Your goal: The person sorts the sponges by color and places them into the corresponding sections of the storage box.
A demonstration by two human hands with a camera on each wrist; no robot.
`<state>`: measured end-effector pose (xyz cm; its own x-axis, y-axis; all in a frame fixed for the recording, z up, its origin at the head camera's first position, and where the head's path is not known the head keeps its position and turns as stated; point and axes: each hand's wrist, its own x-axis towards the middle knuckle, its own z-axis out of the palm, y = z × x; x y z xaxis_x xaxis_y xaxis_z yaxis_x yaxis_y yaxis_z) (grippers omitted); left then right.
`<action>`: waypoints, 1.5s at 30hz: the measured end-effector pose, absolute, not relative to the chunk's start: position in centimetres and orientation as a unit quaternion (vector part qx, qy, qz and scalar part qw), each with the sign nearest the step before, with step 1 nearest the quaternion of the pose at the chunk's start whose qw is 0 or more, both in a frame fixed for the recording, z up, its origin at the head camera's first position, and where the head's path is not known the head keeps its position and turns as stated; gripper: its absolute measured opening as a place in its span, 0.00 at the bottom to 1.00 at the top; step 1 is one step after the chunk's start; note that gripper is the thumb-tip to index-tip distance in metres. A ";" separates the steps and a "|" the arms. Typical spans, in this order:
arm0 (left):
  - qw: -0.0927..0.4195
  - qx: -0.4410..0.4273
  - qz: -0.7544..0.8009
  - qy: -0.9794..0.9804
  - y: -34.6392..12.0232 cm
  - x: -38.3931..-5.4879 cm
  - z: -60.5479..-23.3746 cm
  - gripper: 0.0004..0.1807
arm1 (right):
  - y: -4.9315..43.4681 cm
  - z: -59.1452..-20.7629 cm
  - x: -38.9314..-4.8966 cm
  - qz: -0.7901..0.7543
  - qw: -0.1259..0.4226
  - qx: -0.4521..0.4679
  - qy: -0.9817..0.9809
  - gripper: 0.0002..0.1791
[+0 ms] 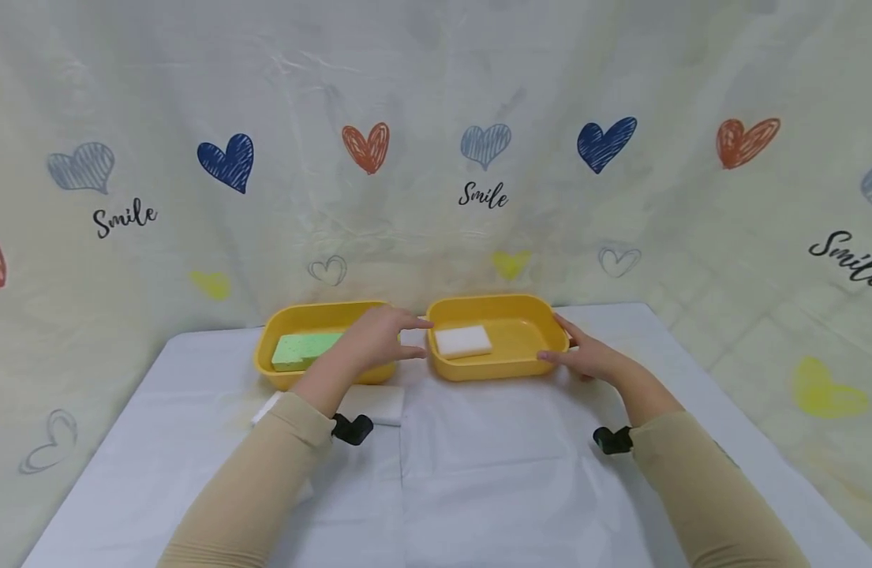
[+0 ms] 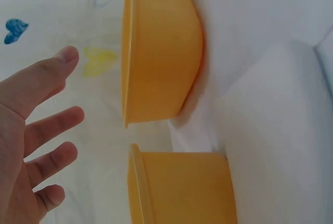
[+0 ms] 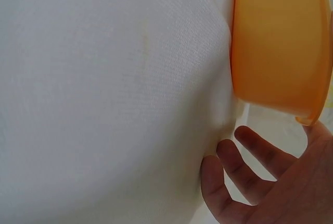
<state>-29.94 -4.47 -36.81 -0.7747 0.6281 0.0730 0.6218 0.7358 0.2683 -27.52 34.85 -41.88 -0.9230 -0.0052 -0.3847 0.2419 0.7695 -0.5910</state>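
Two yellow plastic trays stand side by side near the back of the table. The right tray (image 1: 507, 369) has a white sponge (image 1: 464, 341) lying at its left end. My right hand (image 1: 588, 355) grips that tray's right end, thumb over the front rim and index finger at the far corner; its other fingers (image 3: 250, 179) hang loosely below the rim. Over the left tray (image 1: 282, 380) reaches my left hand (image 1: 379, 339), its spread fingers near the right tray's left rim, holding nothing. A green sponge (image 1: 293, 353) lies in the left tray, partly hidden by my left arm.
In front of the left tray lies a white block (image 1: 379, 404), with another white piece (image 1: 265, 409) left of it, partly covered by my sleeve. A white cloth (image 1: 499, 457) covers the table. Behind hangs a sheet (image 1: 421, 79) printed with hearts.
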 end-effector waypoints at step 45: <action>0.077 0.310 0.090 0.943 -11.3 -23.9 -42.4 0.27 | 34.8 -41.9 -27.2 -0.316 0.179 0.049 0.930 0.66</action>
<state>-23.87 -11.27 -42.41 -0.7957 0.5989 -0.0900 0.5713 0.7916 0.2167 -27.23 34.77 -41.91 -0.9314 -0.0226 -0.3633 0.2035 0.7952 -0.5712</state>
